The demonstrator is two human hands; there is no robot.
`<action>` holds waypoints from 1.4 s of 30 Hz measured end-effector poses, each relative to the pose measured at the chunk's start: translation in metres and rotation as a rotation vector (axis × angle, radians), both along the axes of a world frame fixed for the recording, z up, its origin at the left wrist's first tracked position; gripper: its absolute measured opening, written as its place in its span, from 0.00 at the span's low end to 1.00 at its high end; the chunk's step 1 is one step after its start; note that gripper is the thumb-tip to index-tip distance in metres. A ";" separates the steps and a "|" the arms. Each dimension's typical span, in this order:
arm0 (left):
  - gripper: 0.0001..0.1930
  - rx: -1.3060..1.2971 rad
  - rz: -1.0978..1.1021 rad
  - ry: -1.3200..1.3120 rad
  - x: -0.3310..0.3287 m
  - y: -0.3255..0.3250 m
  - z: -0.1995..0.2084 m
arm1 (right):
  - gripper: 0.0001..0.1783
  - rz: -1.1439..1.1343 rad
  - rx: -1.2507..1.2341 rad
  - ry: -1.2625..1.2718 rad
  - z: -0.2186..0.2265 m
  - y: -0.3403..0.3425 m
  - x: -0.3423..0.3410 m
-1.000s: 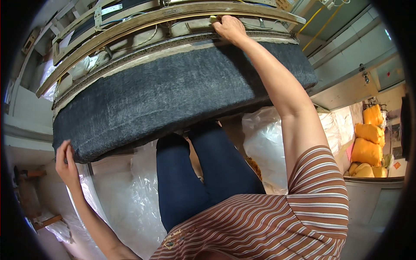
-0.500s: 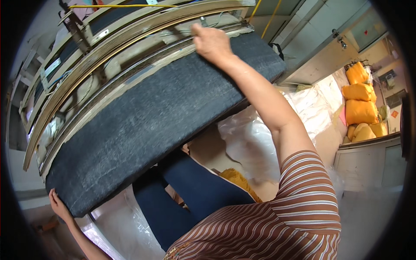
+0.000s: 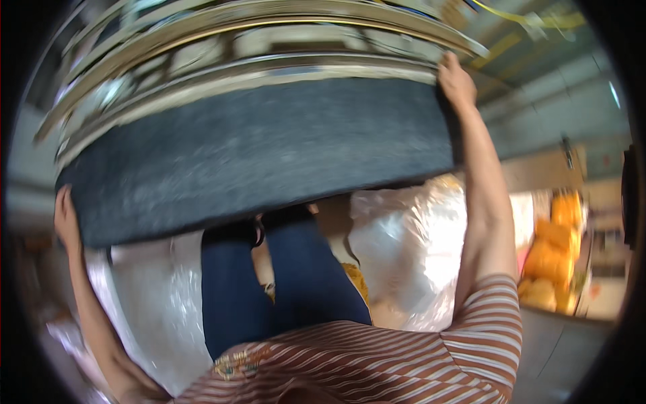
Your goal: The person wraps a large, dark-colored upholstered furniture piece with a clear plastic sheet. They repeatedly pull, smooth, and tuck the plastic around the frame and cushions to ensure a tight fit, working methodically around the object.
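Note:
A long padded board covered in dark grey cloth lies across in front of me, just beyond my legs. My left hand is against its left end, fingers stretched along the edge. At the far right corner, my right hand is closed beside the end of a metal rail. Its fingers hide whatever they may hold. Pale cloth shows as a strip between the dark board and the rail. Motion blurs both hands somewhat.
Long curved-looking beams run behind the board, with yellow cords at the upper right. Clear plastic sheeting covers the floor right of my legs, and more plastic lies left. Orange bundles are stacked at far right.
My right hand has moved along the rail to the board's far right corner. The view has turned, so the board appears more level. My left hand stays at the left end.

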State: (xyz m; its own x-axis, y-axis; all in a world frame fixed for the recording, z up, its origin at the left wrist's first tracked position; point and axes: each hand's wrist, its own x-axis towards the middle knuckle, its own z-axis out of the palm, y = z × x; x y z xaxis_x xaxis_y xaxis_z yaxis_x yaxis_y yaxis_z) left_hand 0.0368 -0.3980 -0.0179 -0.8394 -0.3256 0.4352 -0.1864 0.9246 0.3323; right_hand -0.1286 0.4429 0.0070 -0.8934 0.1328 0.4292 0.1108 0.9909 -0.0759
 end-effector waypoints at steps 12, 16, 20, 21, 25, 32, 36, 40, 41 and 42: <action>0.11 0.194 -0.120 0.321 0.018 -0.005 0.003 | 0.12 0.545 0.081 0.030 0.012 -0.402 0.032; 0.08 0.276 0.041 0.300 0.017 0.003 0.010 | 0.09 0.663 0.104 0.058 0.008 -0.526 0.026; 0.08 0.378 0.002 0.363 0.024 -0.003 0.015 | 0.09 0.757 0.095 0.094 0.008 -0.635 0.020; 0.08 0.412 0.003 0.387 0.027 -0.003 0.017 | 0.09 0.774 0.089 0.086 0.006 -0.664 0.024; 0.07 0.446 0.028 0.382 0.033 -0.009 0.021 | 0.09 0.892 0.012 0.162 -0.002 -0.764 0.024; 0.07 0.455 0.058 0.409 0.022 -0.012 0.014 | 0.14 0.970 -0.161 0.142 -0.013 -0.850 0.029; 0.14 0.409 -0.102 0.433 0.018 -0.011 0.006 | 0.10 0.878 -0.135 0.173 -0.014 -0.788 0.013; 0.10 0.437 0.047 0.299 0.018 -0.006 0.008 | 0.09 0.797 -0.110 0.165 -0.007 -0.643 0.013; 0.11 0.415 0.029 0.286 0.017 -0.004 0.009 | 0.09 0.756 -0.091 0.185 -0.006 -0.602 0.015; 0.12 0.391 0.010 0.273 0.015 -0.002 0.010 | 0.09 0.739 -0.106 0.216 -0.006 -0.558 0.013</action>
